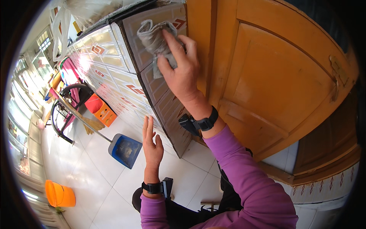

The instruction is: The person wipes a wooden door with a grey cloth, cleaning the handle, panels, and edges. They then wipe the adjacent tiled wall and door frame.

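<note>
My right hand (181,65) presses a crumpled grey cloth (157,38) against the narrow tiled end face of a wall (140,60), close to a wooden door frame (198,43). Its fingers are bent over the cloth. My left hand (153,146) is lower, beside the long tiled side of the same wall, with fingers extended upward and nothing in it. Whether its fingertips touch the tiles cannot be told. Both wrists wear black straps with small devices, and the sleeves are purple.
A wooden door (274,80) is at the right. On the white tiled floor are a blue and grey dustpan (125,150), a straw broom (93,124), an orange box (105,114), a black-framed chair (58,128) and an orange bucket (60,194). Plastic bags (61,31) hang at the wall's top.
</note>
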